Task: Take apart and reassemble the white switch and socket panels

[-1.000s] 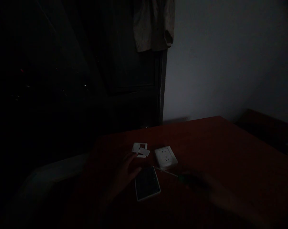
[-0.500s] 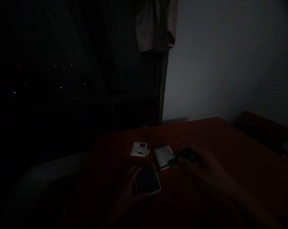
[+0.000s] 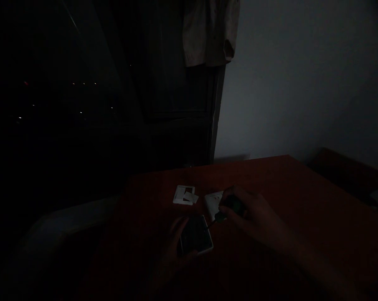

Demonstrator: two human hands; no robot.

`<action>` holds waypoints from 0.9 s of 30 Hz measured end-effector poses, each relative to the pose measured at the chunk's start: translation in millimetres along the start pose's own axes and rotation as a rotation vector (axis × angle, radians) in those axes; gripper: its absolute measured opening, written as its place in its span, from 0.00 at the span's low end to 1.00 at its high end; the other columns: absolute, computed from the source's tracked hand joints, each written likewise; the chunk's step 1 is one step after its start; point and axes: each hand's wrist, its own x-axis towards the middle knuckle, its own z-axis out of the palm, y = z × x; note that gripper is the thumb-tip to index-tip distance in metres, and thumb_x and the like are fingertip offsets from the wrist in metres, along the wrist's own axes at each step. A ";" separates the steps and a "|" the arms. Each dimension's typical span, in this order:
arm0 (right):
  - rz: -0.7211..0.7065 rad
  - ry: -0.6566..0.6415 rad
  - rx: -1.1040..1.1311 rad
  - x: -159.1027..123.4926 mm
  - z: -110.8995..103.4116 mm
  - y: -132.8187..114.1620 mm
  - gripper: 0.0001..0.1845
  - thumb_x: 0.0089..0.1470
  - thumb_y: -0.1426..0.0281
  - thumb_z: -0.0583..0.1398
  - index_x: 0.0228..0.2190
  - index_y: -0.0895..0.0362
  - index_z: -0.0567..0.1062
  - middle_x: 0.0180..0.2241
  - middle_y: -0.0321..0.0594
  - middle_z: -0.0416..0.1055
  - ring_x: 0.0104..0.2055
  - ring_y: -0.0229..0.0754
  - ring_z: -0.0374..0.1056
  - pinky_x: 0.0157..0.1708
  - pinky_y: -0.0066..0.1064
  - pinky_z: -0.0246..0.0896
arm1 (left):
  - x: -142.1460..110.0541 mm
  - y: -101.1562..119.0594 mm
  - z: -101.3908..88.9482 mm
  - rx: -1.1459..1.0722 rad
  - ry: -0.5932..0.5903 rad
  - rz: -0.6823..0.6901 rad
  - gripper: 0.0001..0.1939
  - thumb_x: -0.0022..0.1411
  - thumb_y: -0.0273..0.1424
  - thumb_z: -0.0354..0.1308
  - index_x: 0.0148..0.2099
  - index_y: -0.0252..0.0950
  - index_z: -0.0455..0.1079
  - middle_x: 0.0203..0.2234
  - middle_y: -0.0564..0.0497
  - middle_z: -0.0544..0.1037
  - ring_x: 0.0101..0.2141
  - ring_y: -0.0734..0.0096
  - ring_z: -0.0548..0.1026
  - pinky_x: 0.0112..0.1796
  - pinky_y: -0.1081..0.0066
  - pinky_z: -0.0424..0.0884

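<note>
In dim light my left hand (image 3: pixel 173 253) grips a square wall-socket unit (image 3: pixel 196 237) by its left side. Its dark back faces up and a pale rim shows at the edge. My right hand (image 3: pixel 249 209) is closed round the dark green handle of a screwdriver (image 3: pixel 220 216). The thin shaft slants down to the left, its tip at the right part of the unit's back; whether it sits in a screw I cannot tell. Beyond, partly behind my right hand, a white wall socket (image 3: pixel 212 203) lies face up. Left of it is a white cover frame (image 3: pixel 180 195) with a small white plate (image 3: pixel 191 197) lying across it.
The reddish-brown table (image 3: pixel 270 175) has its far edge near a pale wall (image 3: pixel 289 92). A dark window (image 3: pixel 82 96) with small lights fills the left. Cloth (image 3: pixel 207 33) hangs above the window frame. Another dark reddish surface (image 3: pixel 348 167) stands at the right.
My right hand has moved left with the screwdriver, whose shaft now slopes more steeply onto the unit's back. It covers more of the white socket. My left hand keeps its grip; the view has shifted slightly.
</note>
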 end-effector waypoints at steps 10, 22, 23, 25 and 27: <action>0.004 -0.015 -0.040 1.5 -0.2 -3.2 0.09 0.57 0.64 0.56 0.39 0.53 0.69 0.34 0.37 0.75 0.32 0.37 0.72 0.28 0.26 0.63 | -0.9 -1.3 -0.3 0.085 0.009 -0.022 0.43 0.49 0.43 0.67 0.64 0.43 0.55 0.63 0.45 0.57 0.61 0.49 0.57 0.59 0.53 0.57; -0.015 0.000 -0.052 4.0 -1.1 -5.5 0.09 0.57 0.64 0.56 0.39 0.54 0.69 0.35 0.39 0.75 0.32 0.38 0.72 0.29 0.27 0.64 | -0.6 7.3 -3.1 0.058 0.002 -0.024 0.41 0.49 0.40 0.66 0.64 0.43 0.57 0.62 0.44 0.58 0.60 0.48 0.58 0.58 0.52 0.58; -0.017 0.001 -0.058 4.1 -1.4 -6.6 0.09 0.57 0.63 0.56 0.39 0.54 0.69 0.35 0.39 0.75 0.33 0.39 0.72 0.30 0.28 0.64 | -0.5 8.6 -3.5 0.062 0.001 -0.020 0.41 0.49 0.40 0.66 0.63 0.42 0.57 0.62 0.44 0.58 0.60 0.48 0.58 0.58 0.53 0.58; -0.023 -0.009 -0.053 4.8 -1.7 -8.8 0.09 0.58 0.63 0.57 0.39 0.54 0.68 0.35 0.39 0.75 0.33 0.39 0.72 0.30 0.28 0.64 | -0.2 9.8 -3.4 0.071 -0.003 -0.017 0.41 0.49 0.39 0.66 0.63 0.41 0.57 0.62 0.43 0.58 0.60 0.49 0.58 0.58 0.53 0.58; -0.033 -0.017 -0.032 6.0 -1.0 -10.3 0.09 0.58 0.63 0.57 0.39 0.53 0.68 0.35 0.38 0.75 0.33 0.38 0.72 0.30 0.27 0.64 | 0.2 9.9 -2.6 0.089 0.008 -0.016 0.41 0.49 0.39 0.66 0.63 0.41 0.57 0.62 0.44 0.58 0.60 0.49 0.59 0.58 0.53 0.58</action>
